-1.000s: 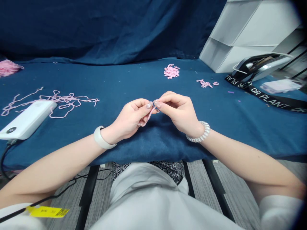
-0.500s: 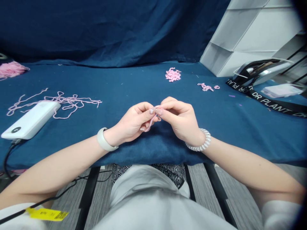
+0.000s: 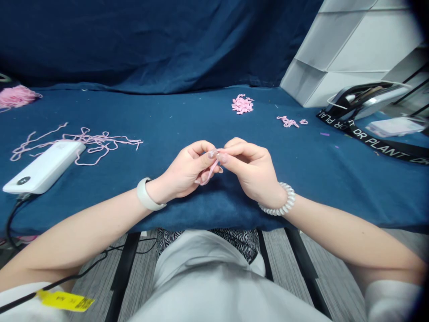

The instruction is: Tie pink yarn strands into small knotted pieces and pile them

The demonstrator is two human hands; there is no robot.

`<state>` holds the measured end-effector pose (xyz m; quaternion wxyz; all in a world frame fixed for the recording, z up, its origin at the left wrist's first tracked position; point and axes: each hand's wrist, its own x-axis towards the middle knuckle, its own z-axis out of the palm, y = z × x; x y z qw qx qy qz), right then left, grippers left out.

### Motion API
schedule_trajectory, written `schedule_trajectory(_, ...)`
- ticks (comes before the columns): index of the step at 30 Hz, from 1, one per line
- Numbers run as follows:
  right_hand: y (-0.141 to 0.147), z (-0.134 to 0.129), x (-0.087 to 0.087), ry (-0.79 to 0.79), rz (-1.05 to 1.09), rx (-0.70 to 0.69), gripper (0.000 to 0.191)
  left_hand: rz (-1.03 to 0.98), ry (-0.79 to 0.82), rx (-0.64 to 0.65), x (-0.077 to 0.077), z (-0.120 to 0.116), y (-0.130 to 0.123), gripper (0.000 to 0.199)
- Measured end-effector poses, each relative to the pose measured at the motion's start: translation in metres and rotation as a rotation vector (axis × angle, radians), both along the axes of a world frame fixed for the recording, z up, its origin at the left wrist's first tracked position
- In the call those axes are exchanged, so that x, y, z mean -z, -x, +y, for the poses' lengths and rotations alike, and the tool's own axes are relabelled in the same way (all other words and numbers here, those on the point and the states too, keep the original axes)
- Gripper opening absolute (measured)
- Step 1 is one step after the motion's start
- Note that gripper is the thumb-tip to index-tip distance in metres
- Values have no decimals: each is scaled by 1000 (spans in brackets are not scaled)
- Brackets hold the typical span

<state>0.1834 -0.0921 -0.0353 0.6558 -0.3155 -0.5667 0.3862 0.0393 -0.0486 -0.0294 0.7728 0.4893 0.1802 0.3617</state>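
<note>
Above the front edge of the table, my left hand (image 3: 187,172) and my right hand (image 3: 253,170) meet fingertip to fingertip. Both are closed in a pinch on a short piece of pink yarn (image 3: 212,169). Part of the yarn hangs down across the left fingers; the portion between the thumbs and forefingers is mostly hidden. Farther back lies a small heap of short pink yarn pieces (image 3: 242,104). To its right is a smaller cluster of pink yarn loops (image 3: 288,121). Long loose strands of pink yarn (image 3: 103,142) lie tangled to the left of my hands.
A white power bank (image 3: 45,167) with a black cable rests at left, partly over the strands. A pink yarn bundle (image 3: 17,97) lies at far left. At right are a black lettered strap (image 3: 375,143), a bag-like case (image 3: 365,100) and white boxes (image 3: 355,44). Blue cloth (image 3: 174,120) covers the table.
My hands stay together in nearly the same place, with small finger shifts. A bit more of the hanging yarn shows beneath the thumbs. The rest of the scene stays put.
</note>
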Motion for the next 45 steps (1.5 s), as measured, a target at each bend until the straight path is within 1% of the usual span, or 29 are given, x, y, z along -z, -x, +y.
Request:
schedule_trajectory(3, 1, -1, -1, -21, -26, 55, 2, 3, -13, 10, 1, 0, 0, 33)
schedule_trajectory(7, 3, -2, -1, -37, -27, 65, 3, -1, -11, 44, 2, 1, 1, 34)
schedule_trajectory(10, 5, -3, 0, 10, 7, 33, 7, -3, -1, 77, 3, 3, 2, 32)
schedule_trajectory(14, 6, -3, 1, 124, 51, -44, 19, -1, 27, 99, 3, 4, 5, 29)
schedule_trajectory(17, 4, -2, 1, 151, 5, -40, 28, 12, 43, 96, 3, 4, 6, 30)
schedule_trajectory(19, 1, -1, 0, 138, -41, -40, 30, 30, 52, 94, 3, 4, 7, 32)
schedule_trajectory(24, -7, 3, -1, 46, -231, -74, 24, 68, 93, 104, 2, 6, 8, 34)
schedule_trajectory(29, -8, 3, -4, -53, -296, -21, 14, 97, 132, 127, 3, 7, 8, 32)
schedule_trajectory(34, -7, 3, -2, -67, -296, 40, 8, 96, 104, 129, 3, 8, 5, 32)
schedule_trajectory(40, -6, 5, 2, -64, -296, 138, 8, 126, 133, 77, 4, 9, 4, 32)
schedule_trajectory(45, -7, 5, 1, -49, -301, 177, 4, 134, 113, 51, 5, 9, 2, 30)
